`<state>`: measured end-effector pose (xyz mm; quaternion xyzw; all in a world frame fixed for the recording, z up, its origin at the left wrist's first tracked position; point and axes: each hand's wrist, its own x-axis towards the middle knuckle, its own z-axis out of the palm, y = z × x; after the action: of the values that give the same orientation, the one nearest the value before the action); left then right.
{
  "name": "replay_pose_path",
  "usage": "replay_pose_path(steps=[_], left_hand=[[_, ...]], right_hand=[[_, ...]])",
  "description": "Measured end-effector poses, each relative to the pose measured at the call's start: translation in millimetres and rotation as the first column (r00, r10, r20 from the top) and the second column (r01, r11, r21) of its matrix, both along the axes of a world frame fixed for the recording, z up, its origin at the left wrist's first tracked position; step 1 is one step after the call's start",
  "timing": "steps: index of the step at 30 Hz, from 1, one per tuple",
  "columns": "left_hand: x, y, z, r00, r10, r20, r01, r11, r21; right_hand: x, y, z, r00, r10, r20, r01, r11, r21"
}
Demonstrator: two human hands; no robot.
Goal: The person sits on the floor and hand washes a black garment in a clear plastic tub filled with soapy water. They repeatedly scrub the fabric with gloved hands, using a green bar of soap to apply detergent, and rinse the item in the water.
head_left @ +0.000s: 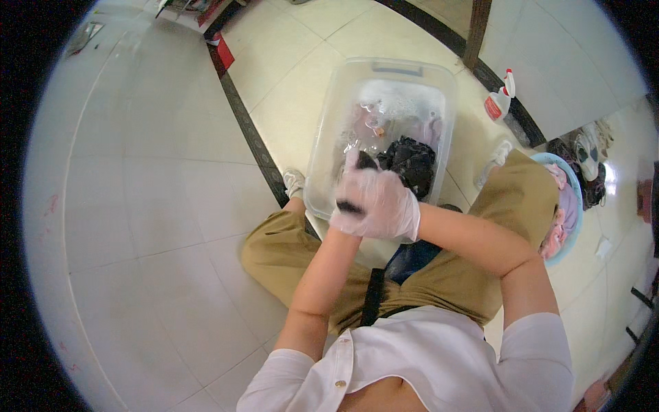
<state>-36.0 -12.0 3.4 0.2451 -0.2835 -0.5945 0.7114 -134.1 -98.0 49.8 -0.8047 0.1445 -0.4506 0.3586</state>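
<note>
In front of me stands a clear plastic tub [312,161] of sudsy water. Soaked black cloth [412,165] is bunched at its right side, with pale fabric under the suds. Over the tub's near end my hands are crossed, both in thin see-through plastic gloves. My right hand [384,202] lies across my left wrist, its fingers wrapped round the gloved left hand. Mostly covered by it, my left hand [351,161] points into the tub; its fingers are blurred. Black patches show at the left hand, and I cannot make out what they are.
A white and red spray bottle [498,103] stands at the right by a dark threshold strip. Near my right knee is a light blue basin [579,213] of pink and lilac cloth. Shoes [589,154] lie behind it. My knees flank the tub.
</note>
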Motion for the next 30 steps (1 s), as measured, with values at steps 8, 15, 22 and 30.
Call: replay_pose_path(steps=[8, 15, 22, 30], left_hand=[[1, 4, 5, 0.02, 0.041, 0.999, -0.291, 0.956, -0.033], [-5, 13, 63, 0.29, 0.259, 0.921, -0.386, 0.912, -0.135], [71, 24, 85, 0.783, 0.59, 0.195, -0.599, 0.634, 0.489], [95, 35, 62, 0.629, 0.382, 0.677, -0.717, 0.622, 0.315]], right_hand=[[-5, 23, 4, 0.997, -0.039, -0.065, 0.009, 0.912, -0.411], [-6, -52, -40, 0.955, -0.041, -0.294, 0.145, 0.928, 0.343], [-24, -65, -61, 0.263, 0.304, -0.916, -0.38, 0.905, 0.192], [-39, -63, 0, 0.912, 0.411, 0.011, -0.332, 0.72, 0.609]])
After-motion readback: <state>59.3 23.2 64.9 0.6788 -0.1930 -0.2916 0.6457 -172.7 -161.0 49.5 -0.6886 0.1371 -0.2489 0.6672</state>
